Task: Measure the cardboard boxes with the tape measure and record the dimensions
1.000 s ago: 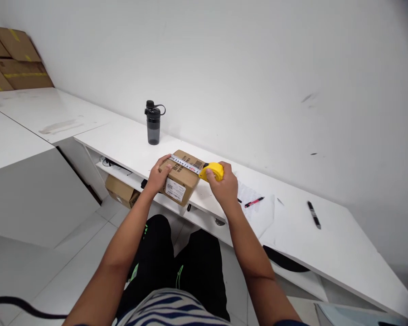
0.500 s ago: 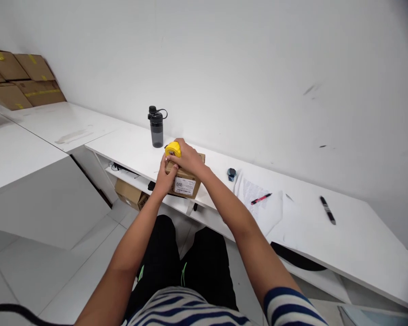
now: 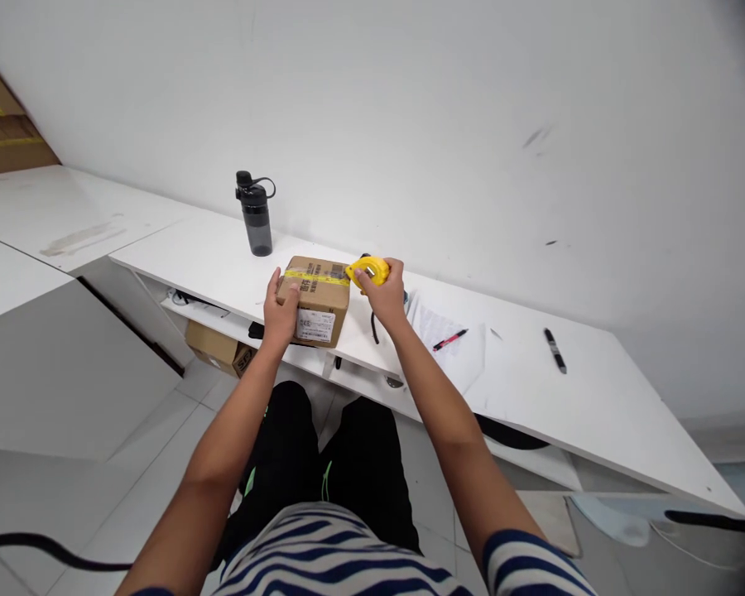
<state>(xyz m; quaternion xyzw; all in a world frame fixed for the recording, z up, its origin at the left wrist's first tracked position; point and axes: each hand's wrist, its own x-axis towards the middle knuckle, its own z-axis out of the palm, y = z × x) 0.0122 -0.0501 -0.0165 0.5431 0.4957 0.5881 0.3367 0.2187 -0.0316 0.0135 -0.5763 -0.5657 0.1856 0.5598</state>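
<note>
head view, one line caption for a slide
The left hand grips a cardboard box while the right hand holds a yellow tape measure beside it.

The right grip [image 3: 390,290] covers part of the yellow tape measure [image 3: 372,269] and nearly all of a teal object [image 3: 406,296]. Print on the small carton's [image 3: 319,291] white label [image 3: 316,325] is too small to read. The right forearm [image 3: 440,401] hides part of the paper sheets [image 3: 472,360]. The far-left stacked cartons [image 3: 9,147] and near-left black cable [image 3: 50,556] are cut off by the edge.
</note>
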